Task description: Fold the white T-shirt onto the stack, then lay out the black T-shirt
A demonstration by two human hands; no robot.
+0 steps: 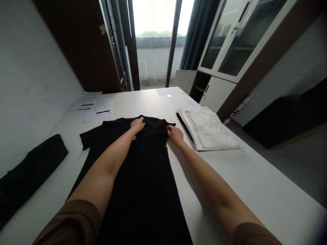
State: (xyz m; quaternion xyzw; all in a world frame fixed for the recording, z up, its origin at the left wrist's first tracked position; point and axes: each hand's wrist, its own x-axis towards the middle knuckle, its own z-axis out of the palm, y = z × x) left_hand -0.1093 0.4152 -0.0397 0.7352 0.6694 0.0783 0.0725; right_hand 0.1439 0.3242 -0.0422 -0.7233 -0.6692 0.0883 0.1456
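A black T-shirt (145, 183) lies spread over the white table, collar at the far end and hem running out of view towards me. My left hand (138, 125) is closed on the fabric close to the collar, thumb side inward. At the right sleeve, my right hand (175, 134) pinches the cloth near the sleeve's edge. A small white mark shows on the chest by my left wrist, and a bit of yellow peeks out below the right sleeve. The other sleeve lies outstretched, untouched by either hand.
Folded white cloth (212, 131) lies on the table (245, 180) right of the shirt, with something black beneath it. A folded black garment (33, 170) is on the left. Printed papers (98, 108) rest at the far left, more sheets at the far edge. Cabinets (222, 92) stand behind on the right.
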